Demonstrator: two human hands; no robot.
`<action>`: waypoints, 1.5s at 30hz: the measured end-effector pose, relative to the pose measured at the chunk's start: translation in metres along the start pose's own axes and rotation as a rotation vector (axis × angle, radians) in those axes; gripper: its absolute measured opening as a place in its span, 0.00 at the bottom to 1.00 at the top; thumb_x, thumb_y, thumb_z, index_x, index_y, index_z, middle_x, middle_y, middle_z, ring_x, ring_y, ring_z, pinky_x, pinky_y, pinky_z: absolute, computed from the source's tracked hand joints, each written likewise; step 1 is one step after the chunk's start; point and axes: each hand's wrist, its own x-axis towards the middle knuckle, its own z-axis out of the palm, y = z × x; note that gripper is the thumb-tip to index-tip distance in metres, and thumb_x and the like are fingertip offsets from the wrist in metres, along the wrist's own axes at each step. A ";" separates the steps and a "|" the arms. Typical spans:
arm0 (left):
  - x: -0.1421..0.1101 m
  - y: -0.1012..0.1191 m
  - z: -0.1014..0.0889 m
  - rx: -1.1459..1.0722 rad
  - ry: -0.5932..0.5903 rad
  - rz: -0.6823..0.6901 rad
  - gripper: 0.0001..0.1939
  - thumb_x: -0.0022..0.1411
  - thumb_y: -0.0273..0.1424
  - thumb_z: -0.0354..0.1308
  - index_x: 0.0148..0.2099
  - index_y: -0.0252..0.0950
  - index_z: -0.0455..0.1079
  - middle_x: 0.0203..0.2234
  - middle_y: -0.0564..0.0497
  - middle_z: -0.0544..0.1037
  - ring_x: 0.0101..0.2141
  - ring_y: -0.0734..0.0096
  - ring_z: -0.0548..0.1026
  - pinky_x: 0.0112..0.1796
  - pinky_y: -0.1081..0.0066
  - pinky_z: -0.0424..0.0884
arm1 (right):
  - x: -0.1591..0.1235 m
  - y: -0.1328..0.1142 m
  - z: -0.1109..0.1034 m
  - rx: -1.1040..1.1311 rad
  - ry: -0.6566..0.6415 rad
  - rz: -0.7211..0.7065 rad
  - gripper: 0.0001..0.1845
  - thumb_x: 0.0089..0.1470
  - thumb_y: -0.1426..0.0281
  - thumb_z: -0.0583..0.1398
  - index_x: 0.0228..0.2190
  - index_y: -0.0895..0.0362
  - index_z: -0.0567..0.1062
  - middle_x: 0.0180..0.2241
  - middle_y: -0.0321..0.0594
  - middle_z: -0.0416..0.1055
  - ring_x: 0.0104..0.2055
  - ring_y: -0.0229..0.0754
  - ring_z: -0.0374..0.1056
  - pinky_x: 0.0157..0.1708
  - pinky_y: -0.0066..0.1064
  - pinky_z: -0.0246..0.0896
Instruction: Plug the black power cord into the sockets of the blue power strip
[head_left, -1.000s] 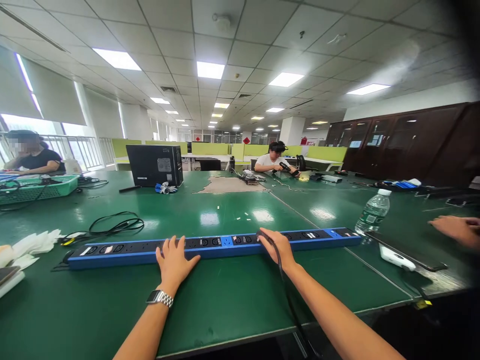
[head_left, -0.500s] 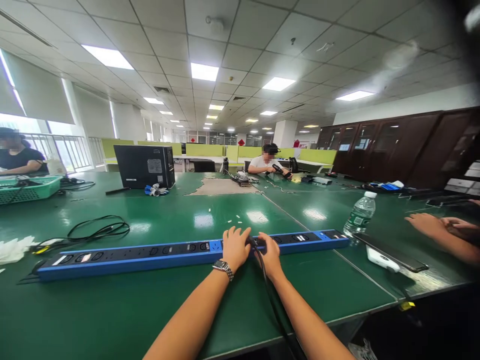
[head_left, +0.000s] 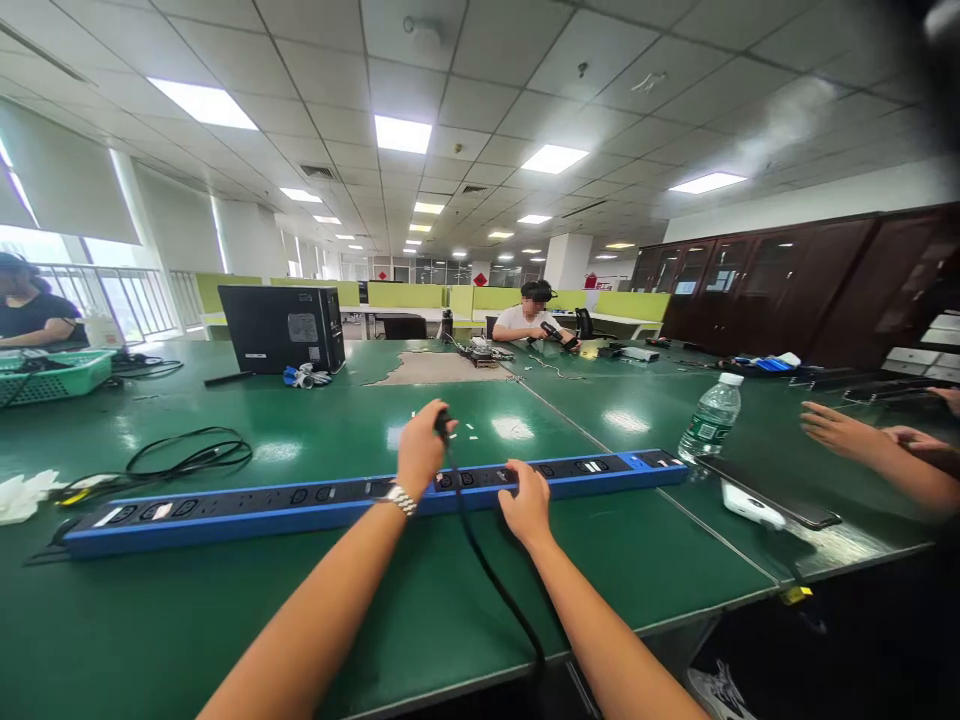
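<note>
A long blue and black power strip (head_left: 315, 510) with several sockets lies across the table in front of me. My left hand (head_left: 421, 450), with a metal-band watch on its wrist, is raised over the strip's middle. It is closed around the black plug (head_left: 445, 420) of a power cord (head_left: 491, 572), which hangs over the strip and the table's front edge. Farther right, my right hand (head_left: 527, 502) rests at the strip's front edge. Its thumb and fingers are apart, with the fingertips on the socket face and nothing held between them.
A water bottle (head_left: 712, 418) stands past the strip's right end, near a phone (head_left: 772, 492) and a white device (head_left: 752, 505). Another person's hand (head_left: 844, 432) is at right. Left are a coiled cable (head_left: 187, 455) and green basket (head_left: 64, 380). A computer case (head_left: 281, 330) stands behind.
The plug has passed from my right hand to my left, which came across and then lifted it up and left. My right hand stays at the strip with its fingers parted.
</note>
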 end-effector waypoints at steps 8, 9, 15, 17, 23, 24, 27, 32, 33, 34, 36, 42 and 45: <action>-0.048 -0.066 -0.009 -0.032 -0.154 -0.109 0.17 0.59 0.30 0.60 0.51 0.36 0.74 0.43 0.46 0.82 0.42 0.62 0.79 0.45 0.68 0.73 | 0.001 -0.005 -0.003 -0.010 -0.013 0.012 0.22 0.42 0.73 0.52 0.43 0.55 0.70 0.45 0.43 0.73 0.50 0.47 0.66 0.59 0.46 0.47; -0.051 -0.065 -0.006 -0.037 -0.169 -0.101 0.17 0.59 0.30 0.60 0.52 0.37 0.74 0.44 0.46 0.81 0.43 0.63 0.79 0.46 0.68 0.73 | 0.000 -0.005 -0.003 -0.016 -0.018 0.011 0.23 0.42 0.73 0.52 0.43 0.56 0.70 0.45 0.43 0.73 0.50 0.47 0.66 0.58 0.46 0.48; -0.054 -0.062 -0.008 -0.013 -0.210 -0.111 0.18 0.61 0.31 0.58 0.53 0.38 0.74 0.44 0.45 0.81 0.45 0.59 0.78 0.48 0.65 0.71 | 0.000 -0.005 -0.005 -0.032 -0.034 0.003 0.23 0.43 0.73 0.52 0.43 0.56 0.70 0.46 0.43 0.74 0.51 0.47 0.66 0.59 0.45 0.47; -0.055 -0.062 -0.011 -0.004 -0.227 -0.123 0.17 0.60 0.32 0.59 0.52 0.39 0.74 0.43 0.46 0.81 0.44 0.60 0.78 0.47 0.66 0.71 | -0.001 -0.006 -0.005 -0.031 -0.039 0.002 0.22 0.43 0.74 0.52 0.42 0.56 0.71 0.45 0.43 0.74 0.50 0.46 0.66 0.59 0.45 0.47; -0.057 -0.056 -0.005 0.050 -0.235 -0.196 0.19 0.62 0.37 0.58 0.54 0.40 0.73 0.42 0.47 0.82 0.41 0.62 0.79 0.42 0.70 0.72 | -0.001 -0.012 -0.006 -0.019 -0.043 0.009 0.21 0.42 0.74 0.52 0.40 0.55 0.71 0.45 0.41 0.74 0.50 0.45 0.66 0.59 0.45 0.46; -0.056 -0.055 -0.003 0.064 -0.238 -0.197 0.19 0.62 0.38 0.58 0.54 0.41 0.73 0.42 0.47 0.82 0.41 0.62 0.79 0.42 0.70 0.72 | -0.001 -0.013 -0.006 -0.017 -0.043 0.012 0.20 0.42 0.74 0.52 0.40 0.55 0.71 0.45 0.41 0.74 0.50 0.45 0.66 0.59 0.45 0.46; -0.053 -0.051 -0.001 0.108 -0.253 -0.177 0.18 0.62 0.38 0.58 0.53 0.42 0.73 0.42 0.47 0.82 0.43 0.60 0.78 0.42 0.69 0.71 | -0.002 -0.014 -0.007 -0.011 -0.045 0.014 0.20 0.42 0.74 0.52 0.39 0.55 0.71 0.44 0.41 0.74 0.50 0.46 0.66 0.60 0.46 0.45; -0.054 -0.054 -0.005 0.157 -0.261 -0.139 0.17 0.63 0.39 0.57 0.52 0.43 0.73 0.40 0.46 0.82 0.42 0.56 0.78 0.41 0.66 0.70 | -0.001 -0.012 -0.007 -0.003 -0.039 0.020 0.20 0.42 0.74 0.52 0.39 0.55 0.71 0.44 0.42 0.75 0.50 0.46 0.67 0.60 0.46 0.45; -0.055 -0.054 -0.005 0.159 -0.257 -0.130 0.17 0.63 0.39 0.56 0.53 0.43 0.72 0.41 0.46 0.82 0.42 0.56 0.78 0.42 0.66 0.70 | -0.001 -0.012 -0.007 -0.002 -0.038 0.020 0.20 0.42 0.74 0.52 0.39 0.55 0.71 0.44 0.42 0.75 0.50 0.46 0.67 0.60 0.46 0.45; -0.057 -0.054 -0.005 0.158 -0.252 -0.120 0.17 0.64 0.39 0.55 0.54 0.43 0.72 0.42 0.46 0.82 0.43 0.56 0.78 0.43 0.66 0.69 | -0.001 -0.012 -0.007 0.000 -0.036 0.021 0.20 0.42 0.74 0.52 0.39 0.55 0.72 0.44 0.42 0.75 0.50 0.46 0.67 0.60 0.46 0.45; -0.060 -0.052 -0.002 0.149 -0.243 -0.100 0.18 0.64 0.37 0.55 0.55 0.43 0.70 0.45 0.47 0.80 0.46 0.57 0.77 0.45 0.66 0.68 | -0.001 -0.013 -0.007 0.003 -0.034 0.021 0.20 0.42 0.75 0.52 0.39 0.55 0.72 0.44 0.42 0.75 0.50 0.45 0.67 0.60 0.46 0.45; -0.056 -0.055 0.001 0.082 -0.246 -0.118 0.17 0.63 0.37 0.56 0.53 0.41 0.72 0.44 0.47 0.81 0.43 0.59 0.78 0.44 0.67 0.70 | -0.001 -0.014 -0.007 0.007 -0.034 0.025 0.19 0.42 0.75 0.52 0.38 0.55 0.72 0.44 0.42 0.75 0.50 0.46 0.66 0.60 0.46 0.44; -0.049 -0.062 -0.003 0.034 -0.292 -0.097 0.17 0.60 0.36 0.59 0.51 0.42 0.74 0.41 0.49 0.82 0.40 0.62 0.79 0.41 0.69 0.71 | -0.001 -0.014 -0.007 0.008 -0.034 0.028 0.19 0.42 0.75 0.52 0.38 0.55 0.72 0.45 0.42 0.75 0.51 0.46 0.66 0.60 0.46 0.44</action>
